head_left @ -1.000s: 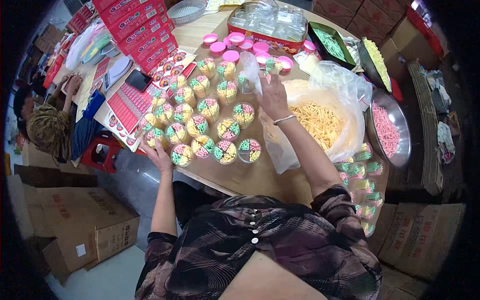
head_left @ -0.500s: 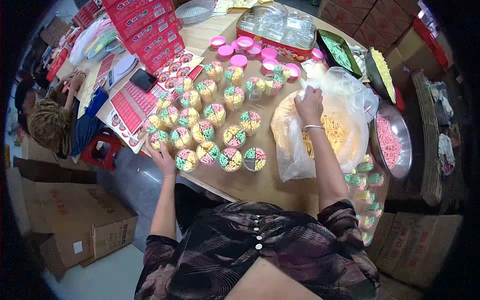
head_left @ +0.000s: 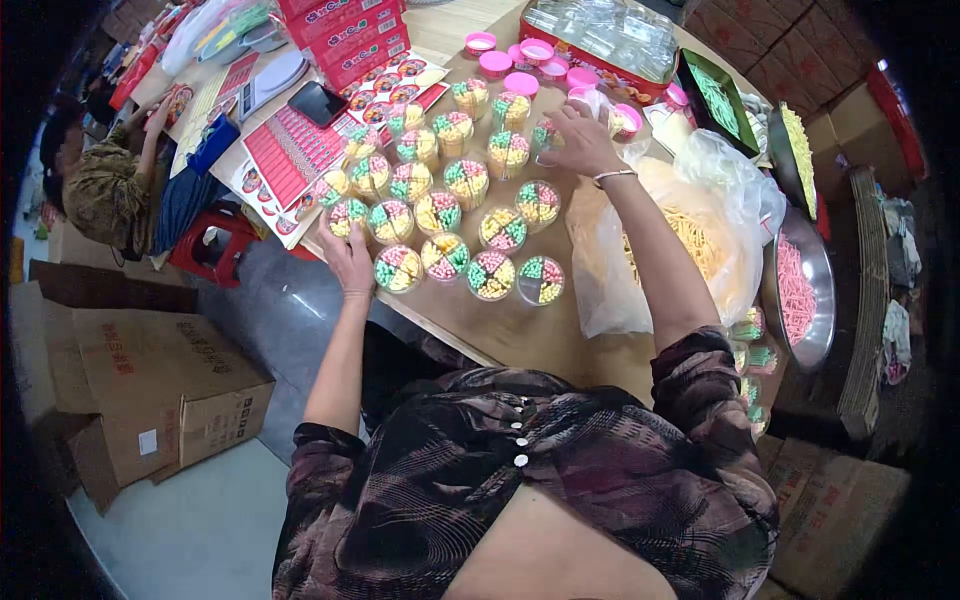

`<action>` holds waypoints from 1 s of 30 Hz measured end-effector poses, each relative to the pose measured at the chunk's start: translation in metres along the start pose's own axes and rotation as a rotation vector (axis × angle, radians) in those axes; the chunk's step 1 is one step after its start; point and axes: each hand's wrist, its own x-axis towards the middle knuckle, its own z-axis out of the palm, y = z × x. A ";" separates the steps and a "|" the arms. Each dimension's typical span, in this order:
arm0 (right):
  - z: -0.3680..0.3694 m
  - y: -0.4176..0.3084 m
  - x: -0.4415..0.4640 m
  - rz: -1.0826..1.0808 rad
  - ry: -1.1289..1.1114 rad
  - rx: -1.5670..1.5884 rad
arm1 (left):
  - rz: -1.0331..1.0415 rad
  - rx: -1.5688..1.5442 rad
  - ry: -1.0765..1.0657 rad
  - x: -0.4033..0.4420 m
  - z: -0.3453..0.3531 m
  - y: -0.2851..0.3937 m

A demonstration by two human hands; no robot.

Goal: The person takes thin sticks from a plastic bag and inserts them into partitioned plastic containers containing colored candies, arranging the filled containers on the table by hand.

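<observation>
My left hand (head_left: 348, 262) is at the near left corner of a group of clear cups, with thumb and fingers round the near side of one cup (head_left: 347, 214) of pink, green and yellow sticks. My right hand (head_left: 583, 142) reaches over the far right of the group, fingers apart beside a partly filled cup (head_left: 544, 134); its palm hides what is beneath. Several more filled cups (head_left: 466, 183) stand upright between my hands. Below my right forearm lies an open plastic bag (head_left: 608, 295) of pale yellow sticks (head_left: 692, 238).
Pink lids (head_left: 520, 84) lie behind the cups, near a red-rimmed tray (head_left: 645, 92) of clear containers. Green sticks (head_left: 716, 98) and a metal bowl (head_left: 825, 300) of pink sticks are at right. A phone (head_left: 317, 104) lies on label sheets; another person (head_left: 110, 190) sits at left.
My right hand has left the plastic bag and moved left to the far cups, its fingers spreading. My left hand stays at the same cup. The whole view has shifted.
</observation>
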 end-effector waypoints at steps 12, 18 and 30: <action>-0.122 -0.025 -0.122 -0.036 0.152 0.382 | -0.039 -0.017 -0.028 0.001 -0.004 0.020; -0.104 -0.069 -0.231 -0.164 -0.220 0.581 | -0.025 0.106 0.079 0.005 -0.026 -0.030; -0.106 -0.041 -0.155 -0.199 0.071 0.485 | -0.294 -0.338 -0.007 0.006 0.001 0.022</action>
